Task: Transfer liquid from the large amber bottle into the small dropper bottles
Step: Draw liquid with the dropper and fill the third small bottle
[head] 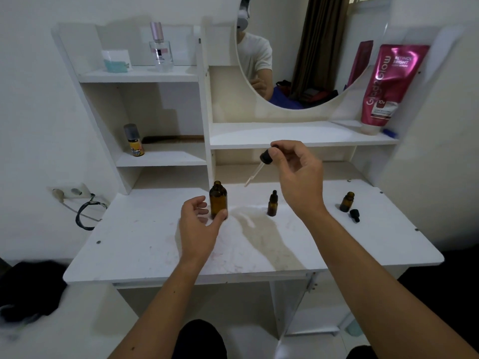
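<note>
The large amber bottle (pixel 218 199) stands uncapped on the white desk (pixel 145 244). My left hand (pixel 198 226) curls loosely around its base, thumb touching the glass. Above the desk my right hand (pixel 295 174) pinches the black bulb of a dropper (pixel 261 163), whose glass pipette points down-left toward the large bottle. A small capped dropper bottle (pixel 272 203) stands just right of centre. Farther right stands an open small amber bottle (pixel 346 202), its black dropper cap (pixel 354 215) lying beside it.
Shelves rise behind the desk with a perfume bottle (pixel 160 47), a small yellow spray bottle (pixel 134 140) and a pink refill pouch (pixel 388 84). A round mirror (pixel 298 53) hangs centre back. A wall socket with a cable (pixel 75 194) sits at left.
</note>
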`<state>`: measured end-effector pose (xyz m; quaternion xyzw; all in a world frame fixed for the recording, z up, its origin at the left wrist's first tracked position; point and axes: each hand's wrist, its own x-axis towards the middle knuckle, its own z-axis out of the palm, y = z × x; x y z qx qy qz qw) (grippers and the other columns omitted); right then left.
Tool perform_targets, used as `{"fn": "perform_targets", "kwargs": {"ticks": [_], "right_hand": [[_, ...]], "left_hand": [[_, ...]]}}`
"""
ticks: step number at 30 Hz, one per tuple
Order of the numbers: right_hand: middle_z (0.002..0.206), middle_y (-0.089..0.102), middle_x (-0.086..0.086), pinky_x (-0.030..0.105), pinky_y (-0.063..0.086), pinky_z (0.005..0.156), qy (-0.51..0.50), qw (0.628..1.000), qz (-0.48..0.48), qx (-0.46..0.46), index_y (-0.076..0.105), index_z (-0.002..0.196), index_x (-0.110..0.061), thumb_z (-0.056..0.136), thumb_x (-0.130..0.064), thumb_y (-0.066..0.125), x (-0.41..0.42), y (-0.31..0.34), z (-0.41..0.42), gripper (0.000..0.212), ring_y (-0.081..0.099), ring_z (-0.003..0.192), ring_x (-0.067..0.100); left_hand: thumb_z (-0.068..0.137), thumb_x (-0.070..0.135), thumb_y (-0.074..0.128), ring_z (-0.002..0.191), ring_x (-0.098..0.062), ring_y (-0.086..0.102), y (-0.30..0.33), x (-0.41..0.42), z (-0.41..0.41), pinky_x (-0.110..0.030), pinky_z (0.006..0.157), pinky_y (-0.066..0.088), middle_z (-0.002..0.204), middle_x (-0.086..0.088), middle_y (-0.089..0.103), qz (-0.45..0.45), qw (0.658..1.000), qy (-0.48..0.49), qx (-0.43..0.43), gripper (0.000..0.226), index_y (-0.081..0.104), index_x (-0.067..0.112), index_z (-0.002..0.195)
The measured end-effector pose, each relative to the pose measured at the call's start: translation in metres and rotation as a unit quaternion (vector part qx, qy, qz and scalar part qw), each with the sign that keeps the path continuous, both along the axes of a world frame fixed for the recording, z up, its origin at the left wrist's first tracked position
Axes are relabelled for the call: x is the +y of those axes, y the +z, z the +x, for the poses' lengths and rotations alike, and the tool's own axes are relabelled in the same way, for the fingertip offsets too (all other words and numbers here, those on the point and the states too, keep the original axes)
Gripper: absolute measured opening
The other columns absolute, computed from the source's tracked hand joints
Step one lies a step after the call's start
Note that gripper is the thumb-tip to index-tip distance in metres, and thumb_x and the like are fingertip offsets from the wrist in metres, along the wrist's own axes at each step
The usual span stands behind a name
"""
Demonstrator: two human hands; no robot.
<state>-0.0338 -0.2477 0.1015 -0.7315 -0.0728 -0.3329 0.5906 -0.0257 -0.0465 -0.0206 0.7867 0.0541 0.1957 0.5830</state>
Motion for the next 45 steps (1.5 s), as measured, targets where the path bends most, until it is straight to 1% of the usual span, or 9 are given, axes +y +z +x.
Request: {"fn": "perform_targets", "kwargs": {"ticks": [6,9,11,13,16,20,25,33,45], "right_hand": [[0.11,0.078,0.0,0.023,0.06,0.085,-0.053,0.998,0.025,0.016,0.076,0.12,-0.013,0.101,-0.018,0.069,-0.051,-0.005,-0.015,0.02,0.074,0.092,0.009],[0.116,0.076,0.002,0.014,0.056,0.087,-0.071,0.997,0.028,0.014,0.076,0.121,-0.014,0.101,-0.015,0.069,-0.077,-0.007,-0.024,0.021,0.073,0.103,0.002],[0.114,0.077,0.002,0.02,0.058,0.09,-0.085,0.996,0.022,0.015,0.076,0.122,-0.015,0.101,-0.016,0.069,-0.095,-0.01,-0.029,0.022,0.073,0.103,0.005],[0.11,0.078,0.0,0.027,0.061,0.078,-0.102,0.994,0.015,0.032,0.077,0.119,-0.019,0.102,-0.022,0.069,-0.114,-0.013,-0.035,0.019,0.074,0.094,0.009],[0.106,0.077,0.0,0.014,0.057,0.067,-0.135,0.99,0.009,0.031,0.077,0.117,-0.018,0.102,-0.021,0.069,-0.14,-0.017,-0.043,0.017,0.073,0.09,0.004],[0.105,0.077,-0.004,0.02,0.058,0.092,-0.162,0.986,0.008,0.028,0.076,0.118,-0.011,0.101,-0.018,0.07,-0.173,-0.021,-0.048,0.019,0.074,0.099,0.005],[0.108,0.077,-0.001,0.025,0.058,0.094,-0.178,0.984,-0.001,0.029,0.076,0.117,-0.013,0.101,-0.018,0.07,-0.204,-0.029,-0.047,0.018,0.074,0.102,0.011],[0.108,0.076,0.0,0.019,0.057,0.091,-0.192,0.981,0.003,0.029,0.075,0.117,-0.014,0.102,-0.017,0.069,-0.23,-0.038,-0.036,0.017,0.073,0.101,0.01],[0.102,0.077,-0.002,0.031,0.061,0.094,-0.177,0.983,0.002,0.043,0.076,0.115,-0.013,0.101,-0.014,0.068,-0.23,-0.05,-0.011,0.015,0.075,0.096,0.007]], "left_hand": [[0.084,0.033,0.087,0.096,-0.01,0.063,0.002,-0.039,-0.022,-0.017,0.078,0.051,0.115,0.004,0.062,-0.038,0.999,0.027,-0.018,0.058,0.049,0.025,0.127],[0.085,0.033,0.085,0.097,-0.01,0.063,0.001,-0.068,-0.031,-0.021,0.08,0.055,0.11,0.006,0.062,-0.04,0.999,-0.007,-0.022,0.052,0.05,0.028,0.124],[0.086,0.031,0.084,0.097,-0.009,0.062,0.0,-0.092,-0.035,-0.018,0.079,0.053,0.106,0.009,0.062,-0.038,0.998,-0.051,-0.019,0.049,0.053,0.027,0.123],[0.087,0.032,0.084,0.098,-0.007,0.062,0.0,-0.119,-0.037,-0.019,0.08,0.053,0.106,0.012,0.063,-0.026,0.995,-0.095,-0.018,0.046,0.055,0.027,0.122],[0.088,0.034,0.083,0.1,-0.004,0.061,-0.002,-0.159,-0.038,-0.02,0.084,0.052,0.106,0.014,0.063,-0.015,0.987,-0.159,-0.014,0.043,0.057,0.028,0.121],[0.09,0.037,0.08,0.103,-0.004,0.061,-0.004,-0.206,-0.035,-0.022,0.088,0.054,0.109,0.018,0.063,0.012,0.975,-0.221,-0.012,0.041,0.057,0.03,0.123],[0.09,0.041,0.078,0.109,0.001,0.055,-0.005,-0.25,-0.026,-0.026,0.094,0.054,0.12,0.019,0.056,0.066,0.953,-0.295,-0.013,0.047,0.053,0.032,0.129],[0.1,0.039,0.066,0.136,-0.014,0.048,-0.016,-0.291,0.001,-0.038,0.116,0.045,0.153,0.006,0.034,0.108,0.951,-0.289,0.009,0.064,0.036,0.022,0.154],[0.103,0.028,0.063,0.113,-0.013,0.063,-0.018,-0.311,0.03,-0.041,0.102,0.056,0.128,0.006,0.06,0.075,0.964,-0.255,-0.002,0.029,0.056,0.022,0.13]]}}
